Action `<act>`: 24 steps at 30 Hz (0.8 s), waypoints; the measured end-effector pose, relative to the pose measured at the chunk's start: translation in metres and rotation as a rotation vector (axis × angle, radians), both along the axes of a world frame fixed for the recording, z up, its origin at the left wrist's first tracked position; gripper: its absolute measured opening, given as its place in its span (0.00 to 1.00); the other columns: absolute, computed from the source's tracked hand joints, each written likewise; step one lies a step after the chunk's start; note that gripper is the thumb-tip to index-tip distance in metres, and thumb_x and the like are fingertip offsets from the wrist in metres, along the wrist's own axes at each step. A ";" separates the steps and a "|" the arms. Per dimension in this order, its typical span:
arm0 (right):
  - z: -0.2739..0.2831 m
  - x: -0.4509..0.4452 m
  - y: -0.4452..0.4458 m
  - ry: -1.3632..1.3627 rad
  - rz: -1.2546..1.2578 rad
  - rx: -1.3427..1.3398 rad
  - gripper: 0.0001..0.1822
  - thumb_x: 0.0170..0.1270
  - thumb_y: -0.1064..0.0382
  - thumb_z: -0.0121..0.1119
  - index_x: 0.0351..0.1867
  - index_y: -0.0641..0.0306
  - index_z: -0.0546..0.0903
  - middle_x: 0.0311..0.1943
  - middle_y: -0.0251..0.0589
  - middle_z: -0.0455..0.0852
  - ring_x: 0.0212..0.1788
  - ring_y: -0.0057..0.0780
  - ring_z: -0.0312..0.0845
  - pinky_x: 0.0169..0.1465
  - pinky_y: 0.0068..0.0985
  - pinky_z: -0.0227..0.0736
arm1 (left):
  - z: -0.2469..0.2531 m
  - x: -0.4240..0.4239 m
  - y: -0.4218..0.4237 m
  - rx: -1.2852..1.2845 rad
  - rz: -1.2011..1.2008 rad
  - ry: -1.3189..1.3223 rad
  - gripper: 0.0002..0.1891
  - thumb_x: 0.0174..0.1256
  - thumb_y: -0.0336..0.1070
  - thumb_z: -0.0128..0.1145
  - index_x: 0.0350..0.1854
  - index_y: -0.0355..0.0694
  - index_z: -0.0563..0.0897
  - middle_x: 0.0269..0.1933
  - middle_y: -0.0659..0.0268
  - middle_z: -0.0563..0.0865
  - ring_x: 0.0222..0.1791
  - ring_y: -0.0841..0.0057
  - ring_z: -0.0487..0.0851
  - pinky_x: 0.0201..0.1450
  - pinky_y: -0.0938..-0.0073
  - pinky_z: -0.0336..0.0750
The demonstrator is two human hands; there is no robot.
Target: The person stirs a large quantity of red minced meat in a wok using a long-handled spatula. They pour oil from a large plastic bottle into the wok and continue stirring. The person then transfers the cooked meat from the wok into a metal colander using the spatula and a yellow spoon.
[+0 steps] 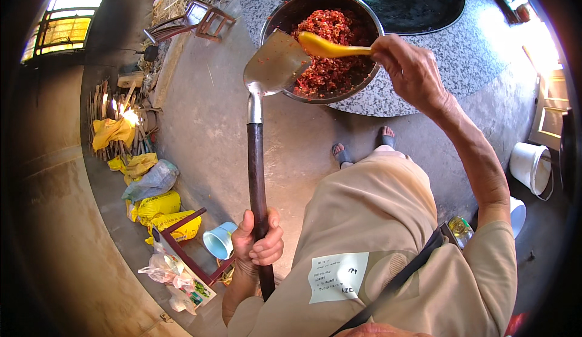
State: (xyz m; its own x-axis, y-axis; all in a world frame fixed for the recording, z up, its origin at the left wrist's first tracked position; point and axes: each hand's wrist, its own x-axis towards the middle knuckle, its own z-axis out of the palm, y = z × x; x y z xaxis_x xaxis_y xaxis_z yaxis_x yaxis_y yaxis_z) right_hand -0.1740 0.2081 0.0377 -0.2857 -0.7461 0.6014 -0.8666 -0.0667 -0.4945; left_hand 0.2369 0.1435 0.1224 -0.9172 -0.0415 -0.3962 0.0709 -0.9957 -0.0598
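Note:
My left hand (258,241) grips the dark wooden handle of a metal wok spatula (273,64). Its broad blade, dotted with red bits, overlaps the near left rim of a metal basin (336,99). Inside the basin lies a heap of chopped red chili (325,25). My right hand (407,71), at the basin's right rim, pinches the handle end of a yellow plastic spoon (323,46). The spoon's bowl is over the chili, close to the spatula blade; whether the two touch I cannot tell. Part of the chili is hidden behind spoon and blade.
The basin is at the edge of a speckled stone counter (454,59) with a large dark wok (409,0) set in it. A wooden chair (209,21), firewood (109,109), yellow sacks (159,205) and a light blue bucket (219,239) stand left. A white bucket (527,164) stands right.

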 end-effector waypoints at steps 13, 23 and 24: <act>0.004 -0.001 -0.002 0.035 0.006 -0.007 0.05 0.72 0.64 0.58 0.43 0.59 0.76 0.27 0.42 0.86 0.24 0.37 0.83 0.24 0.33 0.78 | -0.005 0.004 -0.005 -0.015 -0.024 0.077 0.25 0.80 0.56 0.44 0.55 0.34 0.70 0.22 0.70 0.70 0.13 0.89 0.65 0.11 0.88 0.62; -0.003 -0.004 -0.010 0.035 -0.059 0.061 0.05 0.73 0.63 0.58 0.45 0.57 0.76 0.26 0.41 0.86 0.24 0.35 0.85 0.23 0.32 0.77 | -0.009 0.008 -0.002 0.021 -0.006 0.082 0.24 0.81 0.55 0.45 0.55 0.34 0.70 0.22 0.69 0.71 0.14 0.88 0.66 0.12 0.87 0.63; -0.006 -0.008 -0.006 0.038 -0.063 0.055 0.05 0.73 0.62 0.58 0.45 0.57 0.76 0.25 0.41 0.86 0.24 0.35 0.85 0.23 0.32 0.77 | -0.010 0.009 -0.002 0.022 0.005 0.076 0.24 0.81 0.55 0.45 0.55 0.33 0.70 0.22 0.69 0.71 0.14 0.88 0.66 0.12 0.86 0.63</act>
